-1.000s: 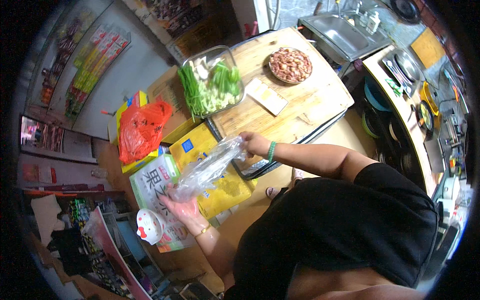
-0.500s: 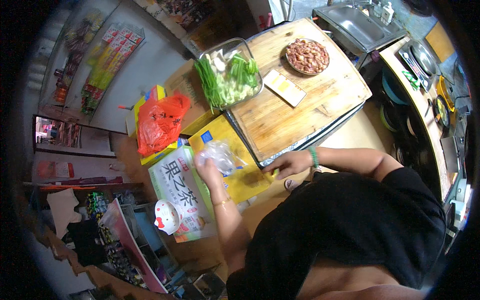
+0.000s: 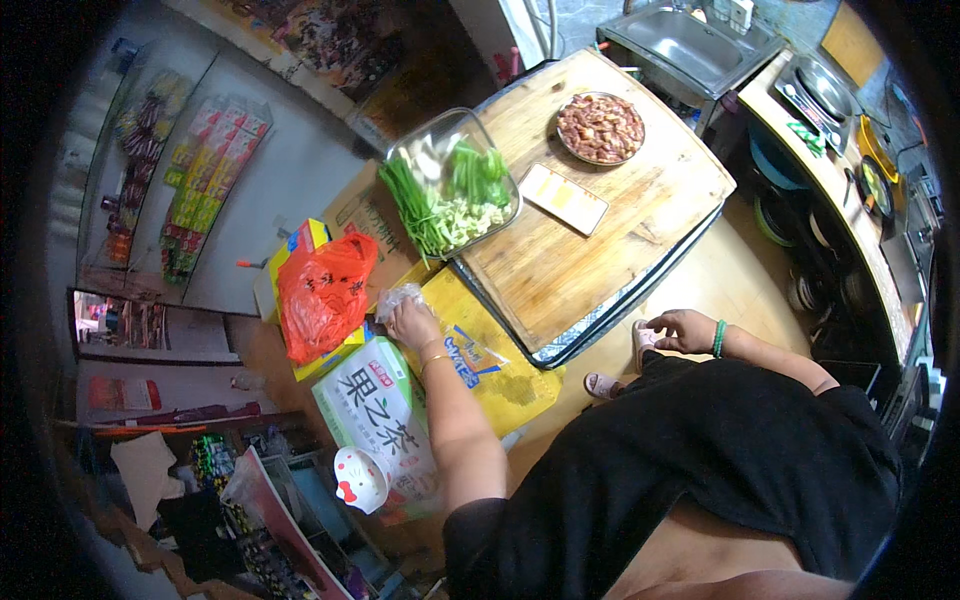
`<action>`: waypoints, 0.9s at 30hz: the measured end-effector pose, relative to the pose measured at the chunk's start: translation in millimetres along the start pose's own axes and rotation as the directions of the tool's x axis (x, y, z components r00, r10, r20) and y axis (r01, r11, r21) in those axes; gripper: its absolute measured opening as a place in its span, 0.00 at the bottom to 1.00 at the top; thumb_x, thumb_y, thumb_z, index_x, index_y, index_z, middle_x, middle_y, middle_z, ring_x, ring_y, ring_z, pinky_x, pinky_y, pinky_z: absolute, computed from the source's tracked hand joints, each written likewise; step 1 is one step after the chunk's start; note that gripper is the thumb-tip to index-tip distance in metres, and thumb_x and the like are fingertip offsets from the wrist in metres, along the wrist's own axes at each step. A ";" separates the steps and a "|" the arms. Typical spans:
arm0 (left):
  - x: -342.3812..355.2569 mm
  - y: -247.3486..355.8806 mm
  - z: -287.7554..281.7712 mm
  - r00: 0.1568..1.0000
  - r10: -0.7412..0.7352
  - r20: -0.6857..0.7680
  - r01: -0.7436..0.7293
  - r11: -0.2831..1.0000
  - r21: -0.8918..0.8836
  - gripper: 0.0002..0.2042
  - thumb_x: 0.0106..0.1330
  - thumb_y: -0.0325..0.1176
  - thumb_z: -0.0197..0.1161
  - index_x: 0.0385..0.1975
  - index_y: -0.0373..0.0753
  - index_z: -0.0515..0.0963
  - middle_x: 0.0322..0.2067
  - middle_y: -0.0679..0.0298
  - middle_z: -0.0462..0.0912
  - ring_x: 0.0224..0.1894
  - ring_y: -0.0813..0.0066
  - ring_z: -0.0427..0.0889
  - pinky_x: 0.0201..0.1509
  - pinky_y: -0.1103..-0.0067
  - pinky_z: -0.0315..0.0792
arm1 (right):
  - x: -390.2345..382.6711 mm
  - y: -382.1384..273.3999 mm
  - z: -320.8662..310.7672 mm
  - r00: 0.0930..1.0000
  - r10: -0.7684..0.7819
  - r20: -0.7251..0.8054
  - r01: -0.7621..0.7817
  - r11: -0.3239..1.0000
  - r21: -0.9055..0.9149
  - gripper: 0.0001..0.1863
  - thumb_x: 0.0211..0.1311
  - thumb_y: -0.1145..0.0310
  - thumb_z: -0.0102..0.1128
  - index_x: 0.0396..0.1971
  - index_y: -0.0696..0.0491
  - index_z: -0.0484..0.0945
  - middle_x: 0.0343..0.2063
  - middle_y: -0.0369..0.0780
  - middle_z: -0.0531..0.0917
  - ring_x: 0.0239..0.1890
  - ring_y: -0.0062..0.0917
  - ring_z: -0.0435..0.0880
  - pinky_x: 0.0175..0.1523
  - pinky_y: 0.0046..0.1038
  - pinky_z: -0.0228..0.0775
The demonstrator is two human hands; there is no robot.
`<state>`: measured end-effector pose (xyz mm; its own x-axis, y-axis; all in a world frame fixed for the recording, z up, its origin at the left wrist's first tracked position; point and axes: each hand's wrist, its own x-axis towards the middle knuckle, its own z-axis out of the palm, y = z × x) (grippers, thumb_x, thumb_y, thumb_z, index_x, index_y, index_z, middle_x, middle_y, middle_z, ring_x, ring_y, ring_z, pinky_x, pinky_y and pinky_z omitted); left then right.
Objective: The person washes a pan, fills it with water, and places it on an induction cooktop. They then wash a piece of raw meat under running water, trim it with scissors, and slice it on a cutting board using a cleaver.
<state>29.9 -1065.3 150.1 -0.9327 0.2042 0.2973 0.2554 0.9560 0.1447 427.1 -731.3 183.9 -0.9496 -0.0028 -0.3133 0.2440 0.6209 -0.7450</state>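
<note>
Fingers of the left hand [image 3: 413, 325] bend against a thin, crumpled plastic bag [image 3: 398, 296], see-through and glossy; their tips are hidden, so whether they grip or merely press cannot be told. That bag sits by the ten o'clock side of a smooth yellow box [image 3: 520, 390], with a wrinkled red bag [image 3: 325, 300] at nine and a clear tub [image 3: 488, 232] of stringy greens at one. Toward two lies a grainy wooden board [image 3: 540, 280] bearing lumpy, moist meat [image 3: 600, 128]. At three, the right hand [image 3: 688, 330] hangs loosely open, fingers curved, palm out of sight.
</note>
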 end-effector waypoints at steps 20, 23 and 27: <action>25.9 -14.3 10.4 0.919 -0.199 -0.342 0.240 0.967 0.084 0.14 0.54 0.33 0.64 0.39 0.34 0.77 0.39 0.51 0.78 0.41 0.52 0.76 0.46 0.63 0.70 | -19.2 42.3 -3.8 0.986 0.134 0.101 -0.111 0.972 -0.209 0.20 0.49 0.54 0.62 0.39 0.52 0.81 0.38 0.47 0.81 0.41 0.43 0.80 0.47 0.39 0.71; 28.3 -8.5 -6.3 0.979 -0.029 -0.201 0.095 0.941 0.324 0.18 0.53 0.38 0.66 0.41 0.35 0.75 0.41 0.53 0.75 0.44 0.52 0.74 0.48 0.63 0.70 | -33.4 57.4 -10.6 0.972 0.223 0.080 -0.193 0.941 -0.277 0.19 0.49 0.54 0.62 0.38 0.49 0.81 0.38 0.46 0.82 0.42 0.42 0.80 0.46 0.40 0.71; 22.9 -3.5 -12.9 0.984 0.170 0.061 -0.178 0.970 0.165 0.12 0.58 0.29 0.57 0.39 0.31 0.79 0.40 0.46 0.78 0.43 0.49 0.74 0.52 0.62 0.67 | -54.9 78.8 -16.6 0.960 0.279 -0.006 -0.271 0.928 -0.256 0.21 0.50 0.54 0.62 0.43 0.51 0.80 0.39 0.45 0.82 0.44 0.40 0.80 0.48 0.39 0.72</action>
<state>11.0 -1066.8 168.5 -0.8894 0.3764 0.2595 0.3719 0.9258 -0.0684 495.2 -669.3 152.2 -0.8452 0.1747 -0.5050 0.4332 0.7774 -0.4561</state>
